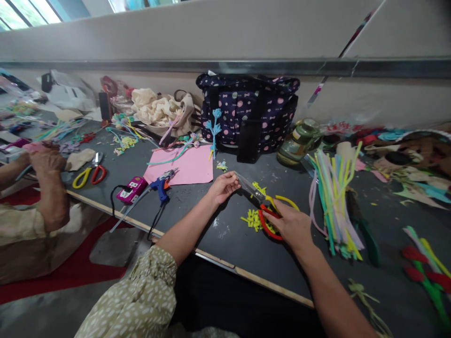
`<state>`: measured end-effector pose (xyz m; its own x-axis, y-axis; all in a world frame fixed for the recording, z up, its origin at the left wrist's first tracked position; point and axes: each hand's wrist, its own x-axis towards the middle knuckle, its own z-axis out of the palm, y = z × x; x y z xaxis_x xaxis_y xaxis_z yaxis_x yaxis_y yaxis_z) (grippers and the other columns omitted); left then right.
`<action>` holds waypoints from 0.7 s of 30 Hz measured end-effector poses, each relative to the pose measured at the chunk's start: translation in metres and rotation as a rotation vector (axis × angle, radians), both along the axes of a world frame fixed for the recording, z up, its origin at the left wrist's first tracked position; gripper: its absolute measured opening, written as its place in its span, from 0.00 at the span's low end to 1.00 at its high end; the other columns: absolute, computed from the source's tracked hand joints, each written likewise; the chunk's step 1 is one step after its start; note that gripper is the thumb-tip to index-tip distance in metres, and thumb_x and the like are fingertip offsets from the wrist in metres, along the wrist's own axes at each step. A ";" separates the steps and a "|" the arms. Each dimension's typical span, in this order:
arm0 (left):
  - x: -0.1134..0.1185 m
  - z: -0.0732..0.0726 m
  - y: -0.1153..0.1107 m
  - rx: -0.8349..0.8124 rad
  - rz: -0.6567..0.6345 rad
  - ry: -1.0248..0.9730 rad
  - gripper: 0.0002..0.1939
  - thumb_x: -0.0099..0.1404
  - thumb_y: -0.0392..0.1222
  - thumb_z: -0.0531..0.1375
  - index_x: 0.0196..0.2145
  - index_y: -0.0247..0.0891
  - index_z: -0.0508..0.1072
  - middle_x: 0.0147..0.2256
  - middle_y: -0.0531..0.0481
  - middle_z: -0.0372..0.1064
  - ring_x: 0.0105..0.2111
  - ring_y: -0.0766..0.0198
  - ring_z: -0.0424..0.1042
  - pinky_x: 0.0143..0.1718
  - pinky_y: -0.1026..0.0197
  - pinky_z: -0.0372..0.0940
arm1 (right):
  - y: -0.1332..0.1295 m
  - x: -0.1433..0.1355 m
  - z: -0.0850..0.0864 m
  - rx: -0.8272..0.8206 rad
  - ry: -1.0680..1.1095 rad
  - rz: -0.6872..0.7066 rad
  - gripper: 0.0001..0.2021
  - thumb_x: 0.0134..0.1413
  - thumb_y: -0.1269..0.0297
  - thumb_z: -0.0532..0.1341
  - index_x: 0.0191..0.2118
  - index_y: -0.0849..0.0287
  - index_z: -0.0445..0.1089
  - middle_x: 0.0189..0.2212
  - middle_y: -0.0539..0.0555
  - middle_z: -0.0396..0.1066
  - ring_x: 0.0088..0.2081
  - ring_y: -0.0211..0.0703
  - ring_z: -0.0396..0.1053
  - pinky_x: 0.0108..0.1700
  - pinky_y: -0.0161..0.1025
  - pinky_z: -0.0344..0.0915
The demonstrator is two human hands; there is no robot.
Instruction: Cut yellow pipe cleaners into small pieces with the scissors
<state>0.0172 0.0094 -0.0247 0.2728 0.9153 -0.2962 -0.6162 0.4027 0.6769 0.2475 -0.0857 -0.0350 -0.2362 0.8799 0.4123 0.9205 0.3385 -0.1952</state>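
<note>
My right hand is wrapped round the red and yellow handles of a pair of scissors, whose blades point up and left. The blade tips reach my left hand, where thumb and fingers are pinched together; whatever lies between them is too small to make out. Small cut yellow pieces lie on the dark table just under the scissors, and more lie behind the blades. A pink sheet is beyond my left hand, with a blue glue gun at its near edge.
A patterned bag stands at the back beside a green glass jar. Fuzzy coloured stems lie in a bundle to the right. At left are a purple power strip, other scissors and another person's hands.
</note>
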 end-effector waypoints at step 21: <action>0.000 0.003 -0.001 0.129 0.086 0.166 0.16 0.47 0.40 0.71 0.33 0.32 0.73 0.26 0.53 0.69 0.23 0.72 0.67 0.31 0.64 0.68 | 0.003 0.002 -0.003 0.009 0.028 -0.023 0.24 0.58 0.44 0.53 0.47 0.57 0.71 0.33 0.55 0.76 0.31 0.43 0.72 0.30 0.35 0.60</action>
<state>0.0172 0.0084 -0.0214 0.1489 0.9665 -0.2093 -0.5201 0.2565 0.8147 0.2492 -0.0823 -0.0378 -0.2039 0.8811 0.4266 0.9224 0.3190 -0.2179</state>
